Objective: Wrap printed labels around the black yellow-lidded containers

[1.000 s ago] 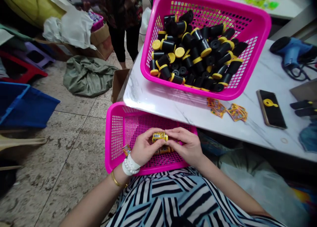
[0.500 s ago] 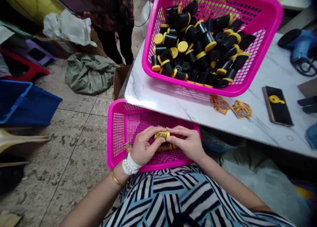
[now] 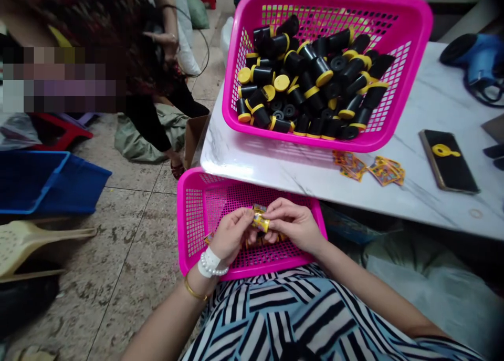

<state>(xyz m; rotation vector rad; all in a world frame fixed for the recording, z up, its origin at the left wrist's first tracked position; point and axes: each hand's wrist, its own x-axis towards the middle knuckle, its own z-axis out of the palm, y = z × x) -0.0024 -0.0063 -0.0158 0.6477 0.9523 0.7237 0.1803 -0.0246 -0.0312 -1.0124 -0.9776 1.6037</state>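
Note:
Above the lower pink basket (image 3: 181,224), my left hand (image 3: 227,237) and my right hand (image 3: 298,227) meet at a small shiny yellow printed piece (image 3: 260,222). My left thumb and fingers pinch its left side, and my right fingertips close on its right side. Whether it is a label or a wrapped item, I cannot tell. Several small orange printed pieces (image 3: 280,237) lie in the basket under my hands, partly hidden by them.
On the marbled table (image 3: 255,164) stands a pink basket (image 3: 229,82) of black canisters with yellow lids (image 3: 311,82). Printed cards (image 3: 386,171), a phone (image 3: 451,166) and a blue hairdryer-like tool (image 3: 468,66) lie nearby. Left are a person (image 3: 106,35), a blue bin (image 3: 79,185) and a cream stool (image 3: 23,243).
The yellow piece has turned from lying level to slanting, and my left fingers have shifted along its side. The person at the left has stepped closer. My view has moved slightly.

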